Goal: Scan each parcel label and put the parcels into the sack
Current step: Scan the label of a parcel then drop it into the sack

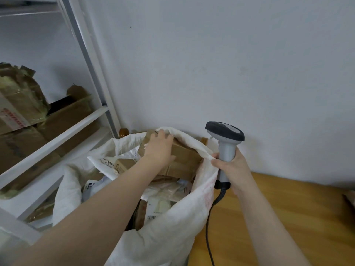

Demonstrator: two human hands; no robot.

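Box (184, 160): brown carton, lying tilted across the far side of the sack's mouth and resting on the parcels (157, 206) below; not yet sunk inside.
Left hand (159, 148): reaching in from above, fingers lying over the box top and thumb hooking its near side, gripping it.
Right hand (232, 169): wrapping round the scanner (224, 135) handle, with thumb and forefinger pinching the sack's rim to hold the mouth open.
Sack (172, 237): white woven, standing between the shelf (57, 135) and the tabletop (278, 217), filling close to the brim.
Cable (208, 227): trailing down from the scanner, just beside the sack wall.
Step, as judged: the box is being seated in the sack; its label is not showing, so whether it has been scanned cannot be told.
Risk, overfill: the box may be perching on the heap and sliding back out once released.
Risk, rim: the pinch is sharing a hand with the scanner; a slip would let the mouth fold over the box.
Risk, cable: it is hanging near the rim and could snag there.
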